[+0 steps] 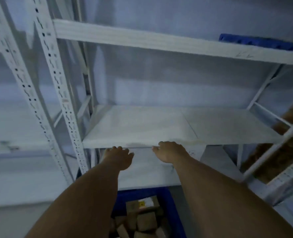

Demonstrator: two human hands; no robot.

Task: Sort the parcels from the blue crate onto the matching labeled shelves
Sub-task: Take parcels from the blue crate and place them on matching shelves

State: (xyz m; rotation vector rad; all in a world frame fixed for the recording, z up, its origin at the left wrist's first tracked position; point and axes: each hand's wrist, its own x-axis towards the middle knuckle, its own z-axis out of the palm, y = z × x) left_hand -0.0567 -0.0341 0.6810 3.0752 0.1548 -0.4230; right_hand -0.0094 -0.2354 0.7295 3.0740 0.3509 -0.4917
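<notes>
The blue crate [169, 205] stands on the floor below my arms and holds several brown parcels [145, 221], one with a white label. Both hands reach to the front edge of the white middle shelf [228, 127]. My left hand [119, 158] is just under that edge, fingertips touching the front beam, holding nothing. My right hand [170, 152] lies on the edge, its fingers on a pale flat sheet-like thing [139, 126] that covers the shelf's left half. The blur hides whether that is a white parcel. No shelf label can be read.
A second blue crate [262, 42] sits on the upper shelf [142, 38] at the right. White perforated uprights [60, 78] rise at the left. A slanted rack beam [271, 152] and brown material [279, 157] close off the right side.
</notes>
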